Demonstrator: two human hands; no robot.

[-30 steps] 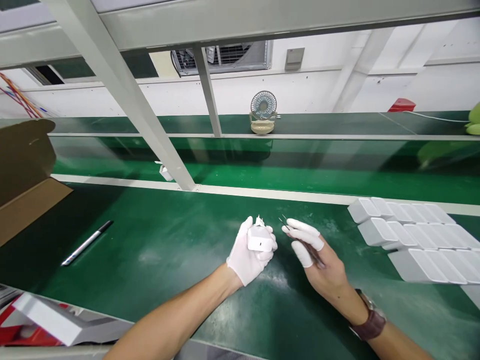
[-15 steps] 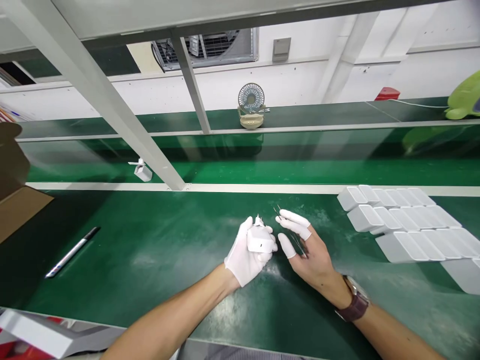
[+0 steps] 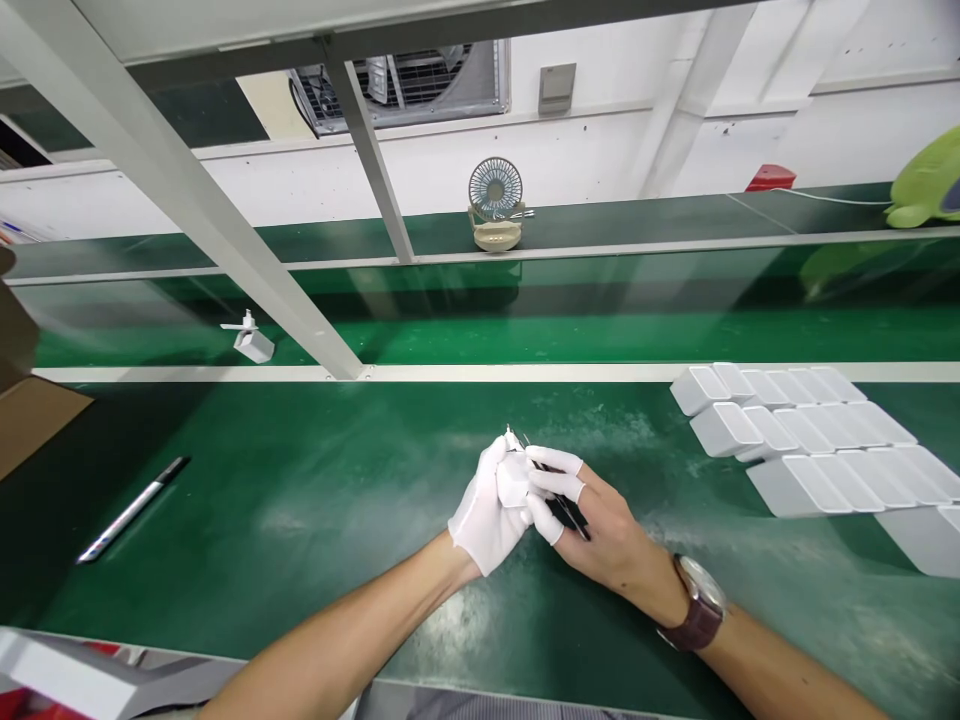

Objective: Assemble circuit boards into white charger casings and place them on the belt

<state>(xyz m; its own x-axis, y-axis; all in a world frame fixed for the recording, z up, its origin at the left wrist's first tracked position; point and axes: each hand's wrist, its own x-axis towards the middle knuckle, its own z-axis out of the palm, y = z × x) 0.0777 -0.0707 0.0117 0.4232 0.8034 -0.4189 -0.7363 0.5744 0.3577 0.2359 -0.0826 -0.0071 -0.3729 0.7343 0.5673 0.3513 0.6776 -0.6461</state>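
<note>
My left hand (image 3: pixel 486 510), in a white glove, is closed round a small white plug adapter (image 3: pixel 513 479) held above the green work surface (image 3: pixel 315 500). My right hand (image 3: pixel 592 525) wears white finger cots and a brown wristwatch. It pinches black tweezers (image 3: pixel 559 500) whose tips meet the top of the adapter. The two hands touch each other over the middle of the surface.
Rows of white adapter housings (image 3: pixel 810 440) lie at the right. A black and silver pen (image 3: pixel 131 510) lies at the left, near a cardboard box (image 3: pixel 30 410). One white adapter (image 3: pixel 253 344) sits on the conveyor belt behind. A small desk fan (image 3: pixel 496 205) stands on the far shelf.
My right hand has moved left with the tweezers and now touches the adapter in my left hand. The adapter on the belt has drifted left. My view has shifted slightly.
</note>
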